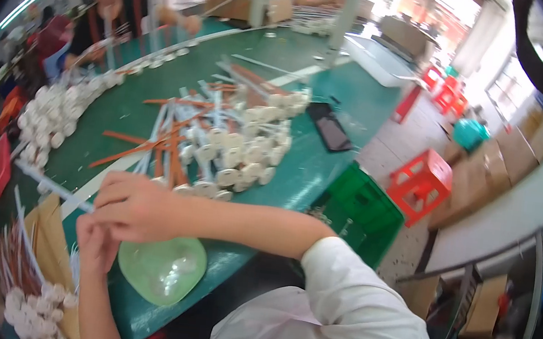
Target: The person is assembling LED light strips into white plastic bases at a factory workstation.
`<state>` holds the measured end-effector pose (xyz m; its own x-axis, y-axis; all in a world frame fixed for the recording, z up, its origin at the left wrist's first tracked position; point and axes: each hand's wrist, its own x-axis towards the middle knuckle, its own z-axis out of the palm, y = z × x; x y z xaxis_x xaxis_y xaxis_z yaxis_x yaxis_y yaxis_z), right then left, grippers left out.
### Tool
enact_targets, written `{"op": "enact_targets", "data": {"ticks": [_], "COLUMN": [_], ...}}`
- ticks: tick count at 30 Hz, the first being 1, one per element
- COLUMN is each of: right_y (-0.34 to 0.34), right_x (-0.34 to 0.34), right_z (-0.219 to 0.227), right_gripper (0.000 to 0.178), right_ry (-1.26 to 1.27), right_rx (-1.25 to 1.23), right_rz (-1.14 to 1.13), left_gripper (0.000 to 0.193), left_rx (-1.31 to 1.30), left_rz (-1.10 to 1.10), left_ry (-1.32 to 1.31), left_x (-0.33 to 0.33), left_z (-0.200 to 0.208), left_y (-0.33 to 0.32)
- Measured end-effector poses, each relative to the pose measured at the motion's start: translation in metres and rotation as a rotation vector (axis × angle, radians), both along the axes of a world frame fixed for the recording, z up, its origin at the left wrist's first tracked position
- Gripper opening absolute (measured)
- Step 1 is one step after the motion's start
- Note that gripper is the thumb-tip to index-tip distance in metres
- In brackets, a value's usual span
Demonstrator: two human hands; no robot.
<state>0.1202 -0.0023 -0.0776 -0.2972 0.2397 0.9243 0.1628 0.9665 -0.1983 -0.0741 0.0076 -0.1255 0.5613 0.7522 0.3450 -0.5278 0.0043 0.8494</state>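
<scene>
My two hands meet over the near left part of the green table, next to a pale green bowl (pixel 163 271). A long pale blue-white stick (pixel 55 186) slants out from between them toward the far left. My left hand (pixel 97 243) is closed with its fingertips at the stick's near end. Over it lies my right hand (pixel 143 205), its fingers curled around the same end. Whatever sits inside the fingers is hidden. Just beyond my hands is a heap of orange and pale sticks with white round discs (pixel 233 152) on their ends.
More disc-ended sticks (pixel 57 111) line the table's far left. Others fill a cardboard box (pixel 57 232) at near left. A dark phone (pixel 328 128) lies near the right edge, above a green crate (pixel 364 210). Red stools (pixel 420 183) stand beyond. Co-workers (pixel 105 10) sit across the table.
</scene>
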Motion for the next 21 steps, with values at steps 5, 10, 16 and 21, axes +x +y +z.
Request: {"op": "enact_targets", "data": {"ticks": [5, 10, 16, 21], "right_y": [0.002, -0.002, -0.019, -0.016], "right_x": [0.032, 0.032, 0.018, 0.031], "right_z": [0.002, -0.001, -0.008, -0.002], "right_gripper": [0.032, 0.031, 0.030, 0.022], "right_ry": [-0.084, -0.131, -0.057, -0.085], "right_rx": [0.117, -0.028, 0.010, 0.096], "right_rz": [-0.176, -0.064, -0.120, -0.373], "left_gripper": [0.046, 0.044, 0.039, 0.045], "left_rx": [-0.021, -0.087, -0.045, 0.037], "left_rz": [0.086, -0.138, -0.090, 0.161], "left_ry": [0.071, -0.007, -0.002, 0.199], "left_x": [0.033, 0.008, 0.005, 0.014], "left_z": [0.006, -0.006, -0.006, -0.003], "left_y": [0.013, 0.019, 0.006, 0.012]}}
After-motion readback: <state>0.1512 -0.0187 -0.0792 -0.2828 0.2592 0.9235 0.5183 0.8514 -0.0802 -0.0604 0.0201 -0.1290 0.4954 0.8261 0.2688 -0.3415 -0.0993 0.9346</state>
